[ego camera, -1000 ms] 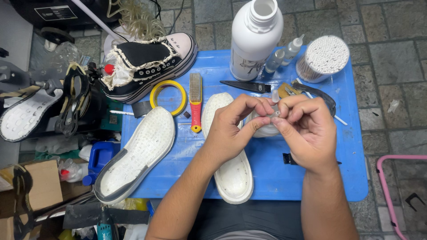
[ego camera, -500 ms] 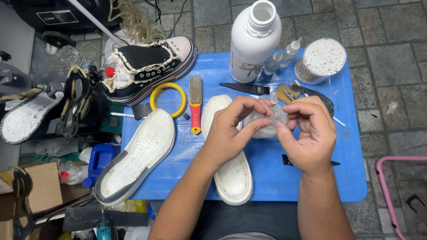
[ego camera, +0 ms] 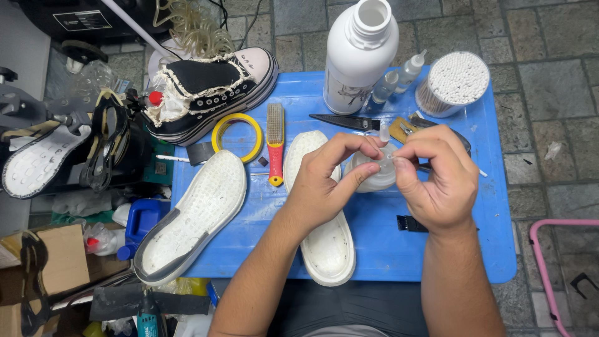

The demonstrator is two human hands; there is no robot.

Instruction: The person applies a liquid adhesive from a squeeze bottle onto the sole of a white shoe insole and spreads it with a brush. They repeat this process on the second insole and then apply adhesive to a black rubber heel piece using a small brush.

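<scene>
Bare blue table (ego camera: 437, 262) lies open right of and below the right hand (ego camera: 437, 181). The far edge is crowded: white bottle (ego camera: 360, 56), swab tub (ego camera: 452, 84), knife (ego camera: 346, 122). Brush (ego camera: 275, 143), tape ring (ego camera: 237, 137) and two soles (ego camera: 193, 215) block the left.

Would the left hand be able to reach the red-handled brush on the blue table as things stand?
Probably yes, though not at once: the left hand is holding a small translucent bottle together with the right hand. The red-handled brush lies just to its left on the blue table, uncovered, with nothing between.
</scene>
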